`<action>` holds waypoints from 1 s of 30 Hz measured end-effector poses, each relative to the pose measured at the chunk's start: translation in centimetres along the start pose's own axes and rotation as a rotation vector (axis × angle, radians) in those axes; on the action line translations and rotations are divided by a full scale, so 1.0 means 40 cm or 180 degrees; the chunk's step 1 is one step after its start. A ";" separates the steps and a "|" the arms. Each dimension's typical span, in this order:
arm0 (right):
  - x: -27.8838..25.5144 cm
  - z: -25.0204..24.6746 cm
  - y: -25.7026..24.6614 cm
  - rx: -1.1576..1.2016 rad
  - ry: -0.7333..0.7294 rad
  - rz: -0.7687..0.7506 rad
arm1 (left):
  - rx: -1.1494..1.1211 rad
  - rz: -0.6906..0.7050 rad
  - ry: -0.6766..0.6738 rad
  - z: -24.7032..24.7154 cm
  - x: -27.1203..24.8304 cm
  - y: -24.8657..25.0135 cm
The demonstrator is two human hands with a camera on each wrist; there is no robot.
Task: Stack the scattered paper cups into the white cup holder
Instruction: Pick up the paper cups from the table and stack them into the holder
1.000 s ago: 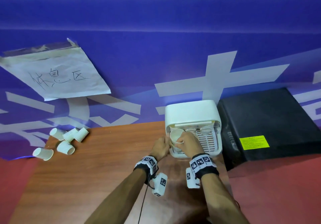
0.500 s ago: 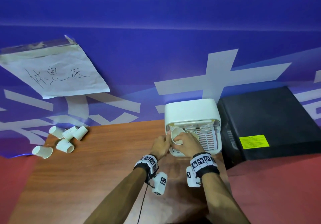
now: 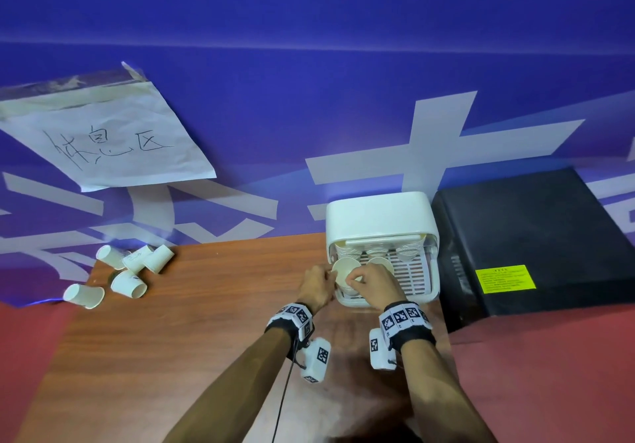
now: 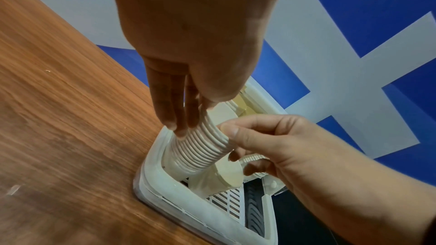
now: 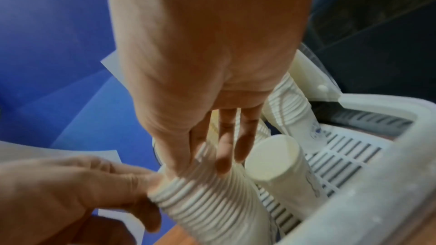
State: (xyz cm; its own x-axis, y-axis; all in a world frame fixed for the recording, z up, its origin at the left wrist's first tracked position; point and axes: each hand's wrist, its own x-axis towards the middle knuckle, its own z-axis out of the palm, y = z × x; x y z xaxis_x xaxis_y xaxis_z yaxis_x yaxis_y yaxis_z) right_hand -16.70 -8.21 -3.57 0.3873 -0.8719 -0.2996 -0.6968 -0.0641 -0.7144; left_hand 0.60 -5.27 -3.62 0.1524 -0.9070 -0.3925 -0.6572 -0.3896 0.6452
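both hands work at the left side of the white cup holder [image 3: 381, 215], right of centre in the head view, on the wooden table [image 3: 206, 322]. the left hand [image 3: 318, 286] lays its straight, close-set fingers [image 4: 174, 116] along the ribbed side of a long stack of paper cups [image 4: 202, 146] that leans inside the holder. the right hand [image 3: 376, 281] pinches the rim end of that stack between thumb and curled fingers [image 5: 224, 148]. a second, shorter stack [image 5: 278, 159] stands just beside it on the slatted floor, and a third shows further back.

five loose cups [image 3: 127, 276] lie on their sides at the far left of the table, well apart from the holder, so the task looks only partly done.

the stack is tall and tilted, and that is the likely trouble: if the pinch slackens or the flat left hand pushes too hard, the nested cups could fan apart or tip against the neighbouring stack. squeezing the thin rims may crush them, so further cups would not seat. the holder itself looks light and might slide on the smooth wood under a sideways push.
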 end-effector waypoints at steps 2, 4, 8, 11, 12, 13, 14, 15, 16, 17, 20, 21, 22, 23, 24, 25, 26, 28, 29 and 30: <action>0.003 0.024 0.016 0.0194 0.0046 -0.0008 | -0.0053 -0.0055 -0.0022 0.005 0.003 0.005; 0.007 0.035 0.025 0.0348 0.0111 -0.0048 | -0.0192 -0.0104 -0.0027 0.005 0.008 0.014; 0.016 0.028 0.040 0.0737 0.0088 -0.0039 | -0.0235 -0.0129 -0.0125 -0.001 0.017 0.024; 0.019 0.003 0.060 0.1527 0.0460 0.0194 | -0.0071 -0.0060 -0.0084 -0.003 0.022 0.020; 0.019 -0.006 0.069 0.1729 0.0639 0.0286 | 0.0060 0.0016 0.0013 0.000 0.022 0.020; 0.019 -0.011 0.080 0.1843 0.0818 0.0382 | 0.0201 0.0105 0.0120 0.003 0.019 0.024; 0.018 -0.016 0.089 0.1892 0.0978 0.0466 | 0.0308 0.0212 0.0192 0.007 0.015 0.029; 0.017 -0.017 0.098 0.1895 0.1092 0.0544 | 0.0383 0.0320 0.0212 0.013 0.009 0.034; 0.018 -0.014 0.106 0.1907 0.1157 0.0583 | 0.0428 0.0384 0.0193 0.021 0.007 0.038; 0.018 -0.014 0.107 0.1932 0.1169 0.0571 | 0.0438 0.0387 0.0169 0.029 0.007 0.040; 0.020 -0.009 0.098 0.2032 0.1030 0.0381 | 0.0371 0.0314 0.0208 0.041 0.006 0.050; 0.020 -0.009 0.091 0.2064 0.0925 0.0336 | 0.0397 0.0295 0.0219 0.043 0.007 0.052; 0.020 -0.008 0.084 0.2148 0.0807 0.0323 | 0.0418 0.0273 0.0197 0.043 0.008 0.055; 0.018 -0.008 0.076 0.2279 0.0696 0.0354 | 0.0417 0.0227 0.0163 0.043 0.009 0.058; 0.015 -0.006 0.069 0.2475 0.0626 0.0413 | 0.0374 0.0143 0.0137 0.042 0.012 0.056; 0.013 -0.004 0.066 0.2691 0.0629 0.0496 | 0.0316 0.0016 0.0119 0.039 0.016 0.055; 0.011 0.000 0.067 0.2918 0.0717 0.0594 | 0.0250 -0.0127 0.0103 0.036 0.022 0.051; 0.011 0.012 0.081 0.3125 0.1106 0.0888 | 0.0067 -0.0411 0.0103 0.029 0.035 0.035; 0.014 0.019 0.094 0.2979 0.1376 0.1100 | -0.0010 -0.0515 0.0109 0.026 0.038 0.028; 0.016 0.025 0.107 0.2718 0.1628 0.1344 | -0.0086 -0.0581 0.0129 0.023 0.041 0.022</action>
State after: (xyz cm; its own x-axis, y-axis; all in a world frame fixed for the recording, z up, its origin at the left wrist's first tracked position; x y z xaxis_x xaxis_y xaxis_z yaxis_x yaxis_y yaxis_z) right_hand -18.83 -8.57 -7.44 -0.2214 -0.8562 -0.4668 0.0126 0.4761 -0.8793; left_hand -0.39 -6.96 -4.30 0.2973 -0.8264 -0.4781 -0.5959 -0.5519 0.5833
